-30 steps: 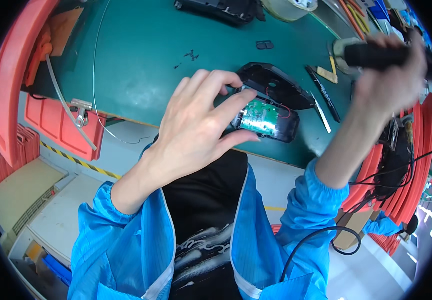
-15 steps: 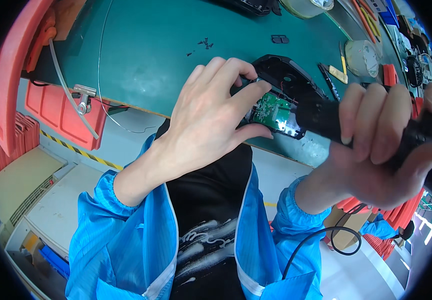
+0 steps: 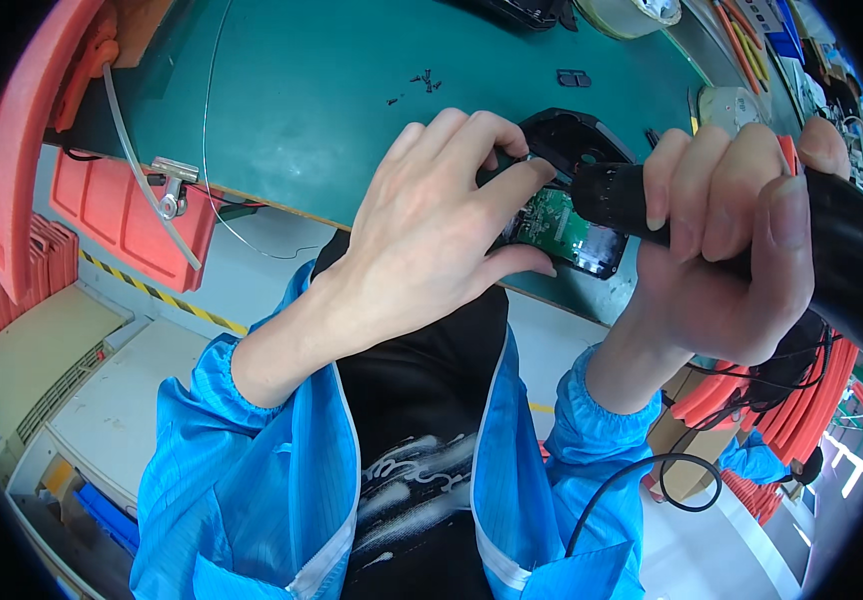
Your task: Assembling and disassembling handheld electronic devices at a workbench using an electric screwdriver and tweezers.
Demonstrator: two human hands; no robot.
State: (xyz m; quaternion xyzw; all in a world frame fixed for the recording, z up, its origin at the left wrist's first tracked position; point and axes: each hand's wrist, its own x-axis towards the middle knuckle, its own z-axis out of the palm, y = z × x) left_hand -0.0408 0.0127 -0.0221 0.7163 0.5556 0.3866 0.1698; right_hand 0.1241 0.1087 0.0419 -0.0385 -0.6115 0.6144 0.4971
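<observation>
Change: a second ago we have the black tool (image 3: 607, 195) held well off to the right; now its end is across the far right part of the green circuit board (image 3: 557, 228). Over the last half second it shifts a little toward the far side. Our left hand (image 3: 437, 220) stays put at the case's left end. For the work, we read it as both hands now on one unit: left at the case, right bringing the tool to it. Can't tell if the tool's end touches or sits above.

Fingers: our right hand (image 3: 727, 230) is wrapped round the tool, clamped. On the left, thumb and forefinger are apart, straddling the left end; grip force and far-side contact hidden, so can't call it clamped.

Containers: board lies in the lower case half (image 3: 610, 262), near the bench edge in front of us. Upper case half (image 3: 564, 126) stands open just behind it. Far right, a grey tray (image 3: 697, 45) has orange- and yellow-handled tools (image 3: 740, 42) by it. Lower left, an open box holds a blue item (image 3: 107, 518). Small dark screws (image 3: 427, 80) lie loose on the green bench (image 3: 292, 120), in no container.
</observation>
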